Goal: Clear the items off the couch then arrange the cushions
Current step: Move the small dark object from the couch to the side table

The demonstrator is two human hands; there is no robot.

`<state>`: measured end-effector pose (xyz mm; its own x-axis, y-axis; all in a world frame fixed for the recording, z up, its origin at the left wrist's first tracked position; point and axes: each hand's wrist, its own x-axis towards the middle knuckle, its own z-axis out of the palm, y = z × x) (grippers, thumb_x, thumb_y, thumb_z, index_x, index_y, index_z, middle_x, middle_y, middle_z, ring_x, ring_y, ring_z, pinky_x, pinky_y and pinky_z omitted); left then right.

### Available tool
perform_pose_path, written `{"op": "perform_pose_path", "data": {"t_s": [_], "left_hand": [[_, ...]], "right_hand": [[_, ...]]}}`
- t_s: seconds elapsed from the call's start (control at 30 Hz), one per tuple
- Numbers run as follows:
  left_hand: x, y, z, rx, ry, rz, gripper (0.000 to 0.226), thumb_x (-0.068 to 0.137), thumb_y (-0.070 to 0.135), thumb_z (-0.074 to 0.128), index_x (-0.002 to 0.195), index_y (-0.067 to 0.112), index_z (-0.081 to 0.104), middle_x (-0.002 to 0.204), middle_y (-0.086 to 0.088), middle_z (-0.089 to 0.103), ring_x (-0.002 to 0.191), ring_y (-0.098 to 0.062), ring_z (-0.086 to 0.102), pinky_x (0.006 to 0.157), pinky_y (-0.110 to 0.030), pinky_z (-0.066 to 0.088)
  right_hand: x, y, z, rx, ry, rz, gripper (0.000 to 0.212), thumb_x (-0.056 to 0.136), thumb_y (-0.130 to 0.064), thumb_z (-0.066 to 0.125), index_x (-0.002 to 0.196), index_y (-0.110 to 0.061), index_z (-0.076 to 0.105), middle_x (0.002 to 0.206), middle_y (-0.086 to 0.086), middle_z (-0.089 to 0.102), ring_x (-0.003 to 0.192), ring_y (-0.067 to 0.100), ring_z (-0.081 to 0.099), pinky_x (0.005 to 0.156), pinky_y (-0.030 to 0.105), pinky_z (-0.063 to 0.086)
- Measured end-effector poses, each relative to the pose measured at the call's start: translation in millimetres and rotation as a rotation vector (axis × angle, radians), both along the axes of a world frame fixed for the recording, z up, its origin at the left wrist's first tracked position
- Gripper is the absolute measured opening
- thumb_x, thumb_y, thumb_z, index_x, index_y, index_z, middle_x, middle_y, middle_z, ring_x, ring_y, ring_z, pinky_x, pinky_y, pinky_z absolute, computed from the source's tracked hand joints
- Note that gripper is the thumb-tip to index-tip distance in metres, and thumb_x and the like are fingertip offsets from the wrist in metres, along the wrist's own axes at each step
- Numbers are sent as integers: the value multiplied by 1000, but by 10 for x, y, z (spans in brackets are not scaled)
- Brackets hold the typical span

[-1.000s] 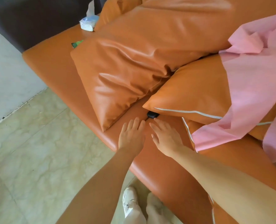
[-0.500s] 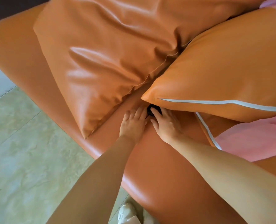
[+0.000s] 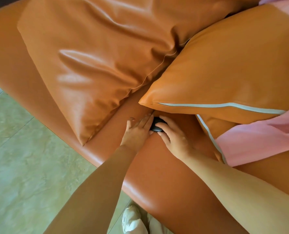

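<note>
Under piped cushion (image 3: 224,65): black item (image 3: 155,127) half-hidden between both hands.

Small black object (image 3: 157,125) on orange couch (image 3: 157,174) under piped cushion's (image 3: 224,73) corner.

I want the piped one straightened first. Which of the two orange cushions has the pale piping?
The right cushion, above the right hand: a pale strip edges it. The creased left cushion has none.

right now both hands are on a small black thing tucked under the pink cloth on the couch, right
Not quite. In the head view the small black thing sits under the edge of the orange cushion with white piping, not the pink cloth. Both hands are on it.
</note>
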<state>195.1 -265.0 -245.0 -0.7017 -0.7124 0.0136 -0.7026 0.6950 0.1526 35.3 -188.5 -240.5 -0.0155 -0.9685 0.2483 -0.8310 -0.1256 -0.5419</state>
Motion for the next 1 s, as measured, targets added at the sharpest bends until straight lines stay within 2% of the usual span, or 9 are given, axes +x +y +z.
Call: {"op": "perform_pose_path", "data": {"t_s": [0.13,0.23,0.4,0.47,0.57,0.7,0.77,0.9,1.0], "left_hand": [[105,283,58,-75,144,-75,57,75,23,82,127,11,61,125,-1,64,94,-16,63,88,-33,31],[151,459,144,-165,190,-134,55,66,24,88,115,10,67,114,-2,67,90,-12,53,84,-34,33],[248,679,331,-186,203,-169,53,66,22,87,113,7,68,111,-7,67,93,-14,48,84,-34,34],[292,742,453,-160,209,-175,52,69,21,85,115,6,67,113,-8,67,93,-16,55,87,-35,34],[355,786,692,-117,210,-190,51,76,20,81,121,6,63,118,-10,65,82,-24,65,93,-37,34],[359,793,1179,-114,226,-200,38,89,24,53,122,6,62,118,-8,64,77,-25,64,92,-39,36],[331,815,1447,-127,237,-231,40,89,25,46,120,6,64,117,-8,65,80,-24,64,93,-39,37],[196,869,1915,-147,258,-354,40,88,26,47,116,4,66,114,-11,66,84,-26,65,91,-38,37],[-4,990,2262,-119,282,-441,40,85,23,49,114,2,67,112,-13,66,88,-27,62,89,-37,38]], "right_hand": [[47,349,147,116,-45,29,31,87,-7,64,117,-12,58,132,8,51,118,23,52,96,30,46],[89,536,273,200,29,63,37,83,-4,68,117,-11,57,128,6,51,115,25,51,91,34,50],[179,717,480,227,48,102,41,79,-1,70,117,-11,57,124,7,51,113,28,52,91,36,50],[183,772,622,207,67,126,41,78,-2,71,116,-10,57,124,9,53,114,26,52,91,34,51],[188,810,911,187,92,161,37,81,-4,70,117,-7,58,125,12,53,115,28,52,94,36,49],[175,844,1344,117,97,166,35,83,-3,68,116,-6,59,125,12,54,113,26,53,93,33,47],[170,912,1561,81,76,140,36,82,-1,67,117,-6,57,125,12,54,113,28,53,95,34,47],[124,1148,1987,50,79,69,38,80,2,68,115,-6,56,123,13,54,108,31,56,92,41,48],[36,1388,2329,13,88,-31,39,76,4,71,113,-4,60,121,14,57,105,29,59,89,38,51]]}}
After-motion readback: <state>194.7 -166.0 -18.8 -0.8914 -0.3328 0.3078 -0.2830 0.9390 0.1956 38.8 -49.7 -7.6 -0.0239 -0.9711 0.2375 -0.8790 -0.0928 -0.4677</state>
